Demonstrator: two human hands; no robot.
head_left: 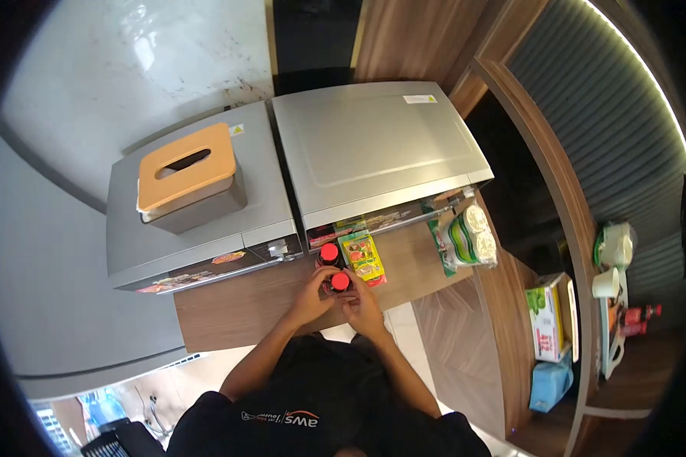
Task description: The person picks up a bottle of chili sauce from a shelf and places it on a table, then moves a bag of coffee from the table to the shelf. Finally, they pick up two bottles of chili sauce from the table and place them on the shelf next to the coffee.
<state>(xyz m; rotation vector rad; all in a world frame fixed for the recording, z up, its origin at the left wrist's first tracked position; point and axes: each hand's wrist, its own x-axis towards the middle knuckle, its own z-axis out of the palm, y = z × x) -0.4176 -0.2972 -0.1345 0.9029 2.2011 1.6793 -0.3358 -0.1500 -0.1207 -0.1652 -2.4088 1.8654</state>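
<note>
My left hand and my right hand are closed around the near dark bottle with a red cap, one on each side. It is upright over the wooden counter; whether its base touches the wood is hidden. Just beyond it stands a second red-capped bottle, close to my left fingers. To the right of the bottles lie colourful yellow-and-green packets, near my right fingertips.
Two silver microwave ovens stand behind the counter. A tissue box with an orange lid sits on the left one. Wrapped paper cups lie at the counter's right. Shelves hold a carton, a blue pack and red bottles.
</note>
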